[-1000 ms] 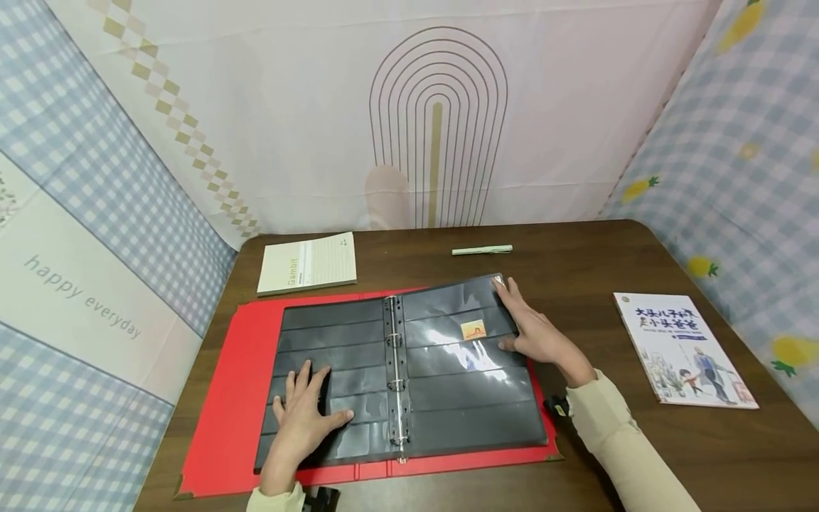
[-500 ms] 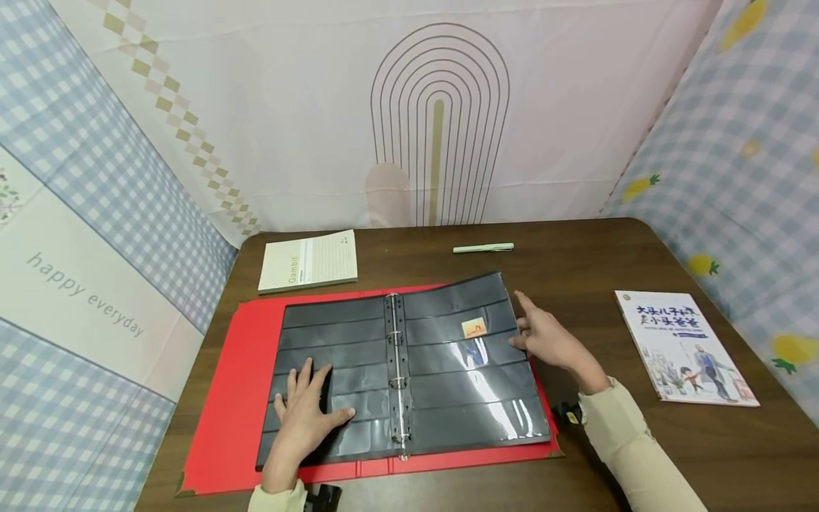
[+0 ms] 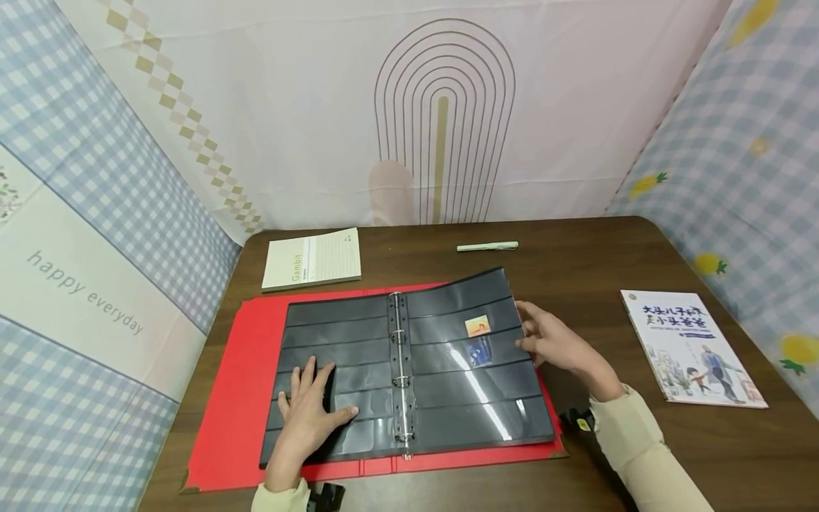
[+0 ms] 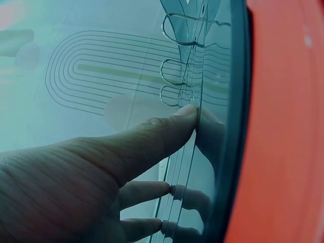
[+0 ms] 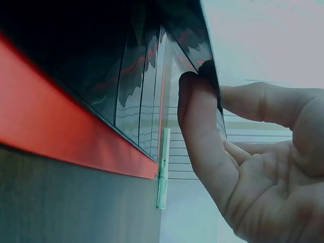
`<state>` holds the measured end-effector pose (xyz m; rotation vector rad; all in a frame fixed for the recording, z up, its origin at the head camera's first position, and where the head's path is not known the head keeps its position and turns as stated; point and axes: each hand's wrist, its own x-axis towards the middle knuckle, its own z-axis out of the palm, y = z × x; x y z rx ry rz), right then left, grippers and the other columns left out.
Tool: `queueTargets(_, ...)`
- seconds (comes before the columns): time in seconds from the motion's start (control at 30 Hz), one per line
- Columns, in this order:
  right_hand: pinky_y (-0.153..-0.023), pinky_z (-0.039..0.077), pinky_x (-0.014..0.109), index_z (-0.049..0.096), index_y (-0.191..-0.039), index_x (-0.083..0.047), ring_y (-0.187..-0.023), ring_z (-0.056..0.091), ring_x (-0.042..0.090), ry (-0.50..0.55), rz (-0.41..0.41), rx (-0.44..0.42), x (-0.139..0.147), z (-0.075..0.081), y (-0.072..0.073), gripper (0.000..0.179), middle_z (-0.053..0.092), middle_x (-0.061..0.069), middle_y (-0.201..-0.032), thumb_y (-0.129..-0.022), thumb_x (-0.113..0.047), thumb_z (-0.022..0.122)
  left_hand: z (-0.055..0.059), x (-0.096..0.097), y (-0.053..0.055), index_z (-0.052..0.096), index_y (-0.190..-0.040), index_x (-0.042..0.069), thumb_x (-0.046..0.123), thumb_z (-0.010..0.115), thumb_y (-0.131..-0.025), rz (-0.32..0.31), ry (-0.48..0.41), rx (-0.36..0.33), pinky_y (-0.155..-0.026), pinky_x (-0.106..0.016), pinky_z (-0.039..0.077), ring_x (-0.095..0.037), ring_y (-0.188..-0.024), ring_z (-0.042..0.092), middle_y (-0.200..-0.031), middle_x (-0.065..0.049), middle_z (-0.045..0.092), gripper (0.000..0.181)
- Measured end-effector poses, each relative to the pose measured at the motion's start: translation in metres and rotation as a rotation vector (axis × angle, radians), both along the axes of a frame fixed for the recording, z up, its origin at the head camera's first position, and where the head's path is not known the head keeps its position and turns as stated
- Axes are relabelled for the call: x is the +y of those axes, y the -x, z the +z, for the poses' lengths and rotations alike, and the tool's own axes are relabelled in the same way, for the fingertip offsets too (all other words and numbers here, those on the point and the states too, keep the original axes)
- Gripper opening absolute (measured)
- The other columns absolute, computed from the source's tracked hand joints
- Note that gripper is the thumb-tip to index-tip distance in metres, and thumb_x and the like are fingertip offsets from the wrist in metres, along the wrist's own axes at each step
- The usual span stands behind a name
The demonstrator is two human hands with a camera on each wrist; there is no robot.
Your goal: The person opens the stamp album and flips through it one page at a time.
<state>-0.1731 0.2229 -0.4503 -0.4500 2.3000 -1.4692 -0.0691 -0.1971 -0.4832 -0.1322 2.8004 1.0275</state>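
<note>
A red ring-bound stamp album [image 3: 233,398] lies spread on the table, its pages black with clear strip pockets. My left hand [image 3: 307,419] rests on the left page [image 3: 339,320], fingers spread and thumb toward the metal rings [image 3: 401,382]. At the outer edge of the right page [image 3: 473,419], my right hand [image 3: 563,348] pinches the sheet. The right wrist view shows thumb and finger on opposite faces of that page [image 5: 205,40], which is lifted off the sheet below. Two stamps sit in its pockets, an orange one [image 3: 477,326] above a blue one [image 3: 479,351].
Behind the album lie a pale Gambit notebook [image 3: 311,259] at the left and a light green pen [image 3: 488,246] in the middle. A white picture book [image 3: 694,348] lies on the wooden table [image 3: 576,263] at the right. Patterned cloths hang around the table.
My right hand has left the page's top corner, moved down and right along the outer edge, and now pinches it. Glare has shifted off the blue stamp. The left hand stays put.
</note>
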Motion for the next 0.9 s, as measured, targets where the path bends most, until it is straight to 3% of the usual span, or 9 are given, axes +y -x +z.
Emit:
queueTargets(0.1,-0.051,0.055,0.042,0.011,-0.156,0.010,-0.064,0.059,0.019,-0.019,0.004,0.010,0.000,0.003,-0.004,0.076,0.064,0.014,-0.089,-0.093,0.008,0.054,0.000,0.001,0.000,0.041,-0.153,0.001,0.024,0.087,-0.081,0.000,-0.004,0.003,-0.105,-0.080,-0.004,-0.055,-0.147,0.000,-0.163,-0.030,0.013,0.089)
queueTargets(0.23,-0.051,0.054,0.042,0.011,-0.157,0.009,-0.061,0.051,0.016,-0.027,-0.004,0.028,0.001,0.008,-0.008,0.074,0.046,0.003,-0.073,-0.094,0.009,0.049,0.001,0.003,0.001,0.041,-0.152,0.001,0.024,0.088,-0.080,-0.002,-0.011,0.011,-0.105,-0.080,-0.004,-0.055,-0.147,0.000,-0.163,-0.030,0.014,0.089)
queueTargets(0.4,-0.049,0.051,0.041,0.016,-0.157,0.005,-0.059,0.044,0.016,-0.010,-0.017,0.045,0.001,0.016,-0.011,0.068,0.031,-0.001,-0.070,-0.096,0.009,0.046,0.000,0.005,0.001,0.042,-0.152,0.001,0.023,0.088,-0.080,-0.001,-0.018,0.014,-0.105,-0.080,-0.004,-0.055,-0.147,0.001,-0.163,-0.030,0.014,0.088)
queueTargets(0.6,-0.051,0.051,0.041,0.018,-0.158,0.003,-0.061,0.046,0.017,0.006,-0.026,0.041,-0.003,0.025,-0.018,0.066,0.036,0.001,-0.071,-0.099,0.005,0.049,-0.001,0.005,0.001,0.042,-0.152,0.001,0.022,0.088,-0.080,0.001,-0.014,0.015,-0.105,-0.080,-0.003,-0.055,-0.147,0.001,-0.163,-0.030,0.014,0.088)
queueTargets(0.73,-0.052,0.053,0.043,0.019,-0.158,0.002,-0.064,0.053,0.019,0.039,-0.031,0.035,-0.006,0.033,-0.021,0.064,0.047,0.006,-0.076,-0.101,0.002,0.050,0.000,0.004,0.000,0.042,-0.152,0.001,0.024,0.088,-0.080,-0.001,-0.018,0.017,-0.104,-0.080,-0.004,-0.056,-0.147,0.001,-0.162,-0.031,0.015,0.088)
queueTargets(0.9,-0.055,0.057,0.041,0.019,-0.158,0.002,-0.072,0.065,0.022,0.107,-0.015,0.014,-0.010,0.043,-0.023,0.061,0.064,0.019,-0.096,-0.104,0.000,0.048,0.001,0.002,-0.001,0.042,-0.151,0.001,0.025,0.088,-0.079,0.006,-0.011,0.009,-0.104,-0.080,-0.004,-0.056,-0.147,0.001,-0.162,-0.031,0.015,0.089)
